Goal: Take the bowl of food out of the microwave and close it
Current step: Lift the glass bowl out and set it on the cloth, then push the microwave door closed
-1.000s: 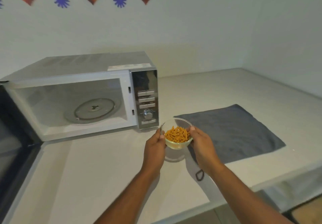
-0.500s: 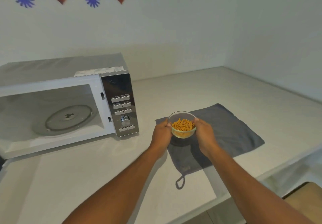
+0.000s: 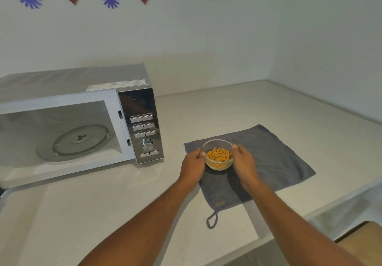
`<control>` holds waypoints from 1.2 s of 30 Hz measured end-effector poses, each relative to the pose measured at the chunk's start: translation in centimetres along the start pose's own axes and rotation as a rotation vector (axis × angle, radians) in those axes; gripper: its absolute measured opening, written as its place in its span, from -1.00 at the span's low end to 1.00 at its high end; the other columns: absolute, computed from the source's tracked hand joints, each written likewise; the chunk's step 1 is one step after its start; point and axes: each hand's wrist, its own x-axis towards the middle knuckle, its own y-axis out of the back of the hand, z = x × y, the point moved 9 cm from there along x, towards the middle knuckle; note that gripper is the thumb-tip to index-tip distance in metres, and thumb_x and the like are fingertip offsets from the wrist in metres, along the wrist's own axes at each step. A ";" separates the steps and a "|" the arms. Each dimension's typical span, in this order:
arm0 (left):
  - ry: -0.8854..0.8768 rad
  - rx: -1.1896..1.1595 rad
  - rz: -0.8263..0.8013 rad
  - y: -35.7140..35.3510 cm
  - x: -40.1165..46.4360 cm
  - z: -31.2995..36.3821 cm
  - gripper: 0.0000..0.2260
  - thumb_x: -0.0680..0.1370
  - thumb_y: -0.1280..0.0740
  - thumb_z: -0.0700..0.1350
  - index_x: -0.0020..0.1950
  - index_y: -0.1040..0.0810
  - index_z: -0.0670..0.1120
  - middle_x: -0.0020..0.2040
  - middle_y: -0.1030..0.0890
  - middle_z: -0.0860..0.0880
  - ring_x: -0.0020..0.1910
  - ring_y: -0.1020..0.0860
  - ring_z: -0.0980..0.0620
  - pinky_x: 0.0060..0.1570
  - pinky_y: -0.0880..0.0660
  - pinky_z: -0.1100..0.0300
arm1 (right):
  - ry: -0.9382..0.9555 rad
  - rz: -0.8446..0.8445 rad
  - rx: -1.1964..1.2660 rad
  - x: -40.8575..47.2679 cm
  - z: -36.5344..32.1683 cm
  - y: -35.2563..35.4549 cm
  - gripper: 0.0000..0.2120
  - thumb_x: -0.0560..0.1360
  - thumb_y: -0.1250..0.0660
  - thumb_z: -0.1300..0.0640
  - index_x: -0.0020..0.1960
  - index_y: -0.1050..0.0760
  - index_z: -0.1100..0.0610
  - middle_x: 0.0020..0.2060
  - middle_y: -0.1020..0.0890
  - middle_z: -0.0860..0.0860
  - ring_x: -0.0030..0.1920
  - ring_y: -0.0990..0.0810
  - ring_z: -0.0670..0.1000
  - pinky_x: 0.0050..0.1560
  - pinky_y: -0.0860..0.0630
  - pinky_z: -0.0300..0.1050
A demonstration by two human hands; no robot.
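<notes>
A small clear glass bowl of orange pasta is over the left part of a grey cloth. My left hand grips its left side and my right hand grips its right side. I cannot tell whether the bowl rests on the cloth or hovers just above it. The silver microwave stands to the left with its cavity open and only the glass turntable inside. Its door lies beyond the left edge of the view.
The white countertop runs from the microwave to the right wall, with its front edge at lower right. A hanging loop on the cloth points toward me. A tan surface sits below the counter edge.
Both hands carried the bowl to the right, from the bare counter in front of the microwave's panel to over the grey cloth. The view swung right, so the open door left the frame.
</notes>
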 end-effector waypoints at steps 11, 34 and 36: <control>-0.125 -0.049 0.261 9.5 -6.6 -0.9 -0.74 0.64 -0.26 -0.07 0.30 -0.57 -0.05 0.21 -0.64 -0.01 0.19 -0.59 0.00 0.27 -0.52 0.03 | 0.486 -0.085 0.101 -11.8 -7.3 -6.5 -0.84 0.63 -0.24 0.09 0.06 -0.60 0.06 -0.12 -0.65 -0.08 -0.11 -0.59 -0.21 -0.15 -0.50 -0.40; -0.156 -0.136 0.632 36.6 -27.4 -4.5 -0.64 0.65 -0.18 0.06 0.46 -0.37 0.11 0.41 -0.51 0.04 0.35 -0.50 0.03 0.33 -0.47 0.03 | 0.672 -0.704 0.085 -38.3 -16.7 -29.9 -0.69 0.62 -0.25 0.13 0.35 -0.49 0.03 0.28 -0.59 -0.08 0.20 -0.52 -0.29 0.08 -0.45 -0.50; -0.174 -0.161 0.633 37.5 -28.4 -4.3 -0.69 0.65 -0.18 0.05 0.39 -0.43 0.14 0.30 -0.59 0.07 0.25 -0.57 0.09 0.23 -0.56 0.02 | 0.790 -0.713 0.063 -40.5 -19.3 -30.7 -0.67 0.61 -0.25 0.16 0.36 -0.48 0.01 0.28 -0.57 -0.10 0.17 -0.49 -0.36 0.09 -0.43 -0.52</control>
